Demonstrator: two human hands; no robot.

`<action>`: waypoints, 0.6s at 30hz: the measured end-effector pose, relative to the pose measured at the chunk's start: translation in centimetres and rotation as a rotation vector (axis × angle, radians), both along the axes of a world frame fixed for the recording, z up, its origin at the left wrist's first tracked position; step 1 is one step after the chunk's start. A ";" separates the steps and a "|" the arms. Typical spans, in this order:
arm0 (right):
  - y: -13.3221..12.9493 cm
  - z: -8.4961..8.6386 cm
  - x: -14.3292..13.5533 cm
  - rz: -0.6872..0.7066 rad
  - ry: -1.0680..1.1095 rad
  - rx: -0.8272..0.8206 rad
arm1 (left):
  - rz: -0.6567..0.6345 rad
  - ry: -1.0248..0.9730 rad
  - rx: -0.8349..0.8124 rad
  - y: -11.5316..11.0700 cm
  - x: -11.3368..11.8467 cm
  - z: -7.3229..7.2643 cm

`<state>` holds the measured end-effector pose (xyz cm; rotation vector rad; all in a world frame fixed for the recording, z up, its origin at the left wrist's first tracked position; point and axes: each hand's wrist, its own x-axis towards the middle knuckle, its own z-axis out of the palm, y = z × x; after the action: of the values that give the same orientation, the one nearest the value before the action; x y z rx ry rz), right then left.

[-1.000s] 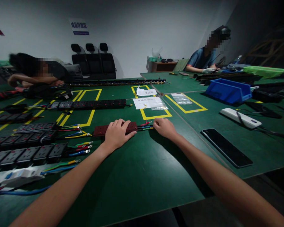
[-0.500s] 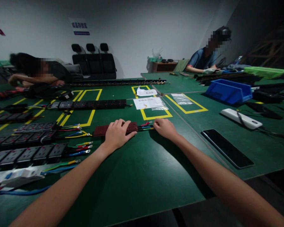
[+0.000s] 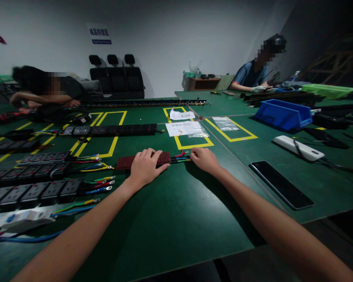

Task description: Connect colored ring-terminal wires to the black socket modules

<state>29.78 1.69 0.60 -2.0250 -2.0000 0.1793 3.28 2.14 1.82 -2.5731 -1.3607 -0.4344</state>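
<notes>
A dark red socket strip lies on the green table, with my left hand wrapped over its middle, thumb along the near side. From the strip's right end come several coloured wires, red, green, blue and black. My right hand is closed at the far end of these wires, fingers curled around a wire end; the tip itself is hidden in the fingers. One red wire with a metal ring terminal sticks up free beside that hand.
Black socket strips with ring-ended wires lie at left. A longer strip sits farther back. Papers lie beyond my hands. To the right are a phone, a white power bank-like device and a blue bin. Two people work across the table.
Both hands keep their places on the strip and wires. The view has shifted very slightly; nothing else has visibly moved.
</notes>
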 end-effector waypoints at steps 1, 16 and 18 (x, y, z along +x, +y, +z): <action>0.0 0.0 0.0 -0.001 -0.002 0.000 | 0.000 -0.003 0.001 0.0 0.0 0.0; -0.1 0.1 -0.1 0.000 0.010 -0.005 | -0.002 -0.015 0.003 0.1 -0.1 -0.2; -0.1 0.1 -0.1 0.003 0.014 -0.003 | 0.000 -0.004 0.005 0.1 -0.1 -0.2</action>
<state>29.68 1.57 0.74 -2.0170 -1.9960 0.1964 3.22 2.25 1.65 -2.5695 -1.3594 -0.4427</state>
